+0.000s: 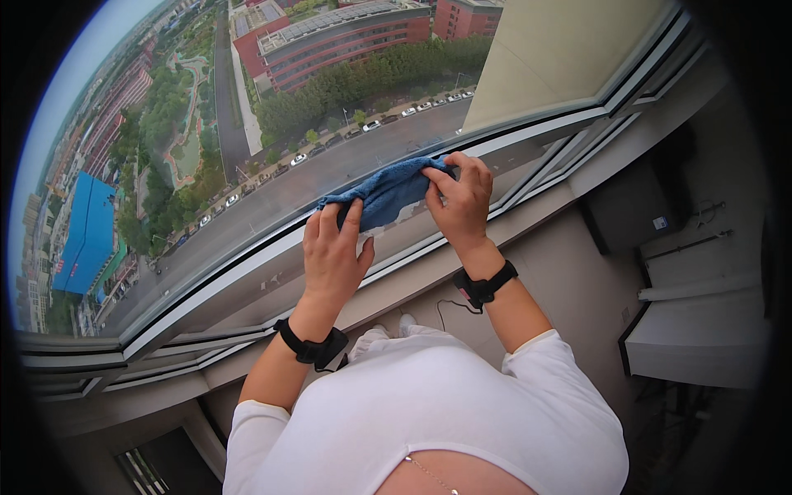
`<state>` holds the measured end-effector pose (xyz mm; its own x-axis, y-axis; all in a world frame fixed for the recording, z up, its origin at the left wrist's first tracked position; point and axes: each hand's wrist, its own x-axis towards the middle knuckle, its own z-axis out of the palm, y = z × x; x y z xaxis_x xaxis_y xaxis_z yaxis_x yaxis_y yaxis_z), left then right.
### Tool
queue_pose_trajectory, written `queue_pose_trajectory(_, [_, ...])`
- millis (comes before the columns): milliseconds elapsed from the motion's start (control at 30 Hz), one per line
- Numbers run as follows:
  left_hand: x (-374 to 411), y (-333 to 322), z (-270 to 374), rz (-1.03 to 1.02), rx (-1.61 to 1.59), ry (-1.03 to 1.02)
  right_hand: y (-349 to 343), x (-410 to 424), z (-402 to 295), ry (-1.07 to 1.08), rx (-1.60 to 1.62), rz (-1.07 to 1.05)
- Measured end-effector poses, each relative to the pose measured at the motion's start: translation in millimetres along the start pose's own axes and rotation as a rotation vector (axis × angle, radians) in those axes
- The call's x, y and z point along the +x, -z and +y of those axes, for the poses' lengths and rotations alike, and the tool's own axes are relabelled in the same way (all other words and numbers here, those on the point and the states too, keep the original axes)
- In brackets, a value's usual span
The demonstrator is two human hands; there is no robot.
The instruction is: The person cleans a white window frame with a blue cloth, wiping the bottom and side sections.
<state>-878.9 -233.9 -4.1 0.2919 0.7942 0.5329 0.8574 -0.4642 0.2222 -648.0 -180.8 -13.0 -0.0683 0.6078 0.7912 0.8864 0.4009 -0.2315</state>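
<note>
A blue cloth [391, 190] is stretched between my two hands along the lower edge of the window pane [346, 142], lying over the metal frame bar [247, 267]. My left hand [333, 247] holds the cloth's left end, with the fingers partly over and behind the fabric. At its right end, my right hand [461, 198] pinches the cloth between thumb and fingers. The cloth's lower part hangs in folds below the bar. A black band with a small box is strapped round each wrist.
A window sill [427, 272] runs below the frame. Further window frame bars [538, 170] stand at the right. On the right side are a dark box-shaped object [637, 204] and a white-topped piece of furniture [693, 340]. A thin black cable [447, 303] hangs near my right forearm.
</note>
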Motion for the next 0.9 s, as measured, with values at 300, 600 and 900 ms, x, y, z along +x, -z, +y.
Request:
queue_pose_trajectory(300, [24,-11,8,-0.072,-0.105,-0.126,-1,-10,-21,-0.127,0.118,-0.068])
queue_pose_trajectory(600, [20,-14,3,-0.064,-0.072,-0.133,-19,-23,4,-0.148,0.007,-0.052])
queue_pose_trajectory(900, [56,-57,43,-0.058,-0.091,-0.149,-15,-19,82,-0.100,-0.092,0.015])
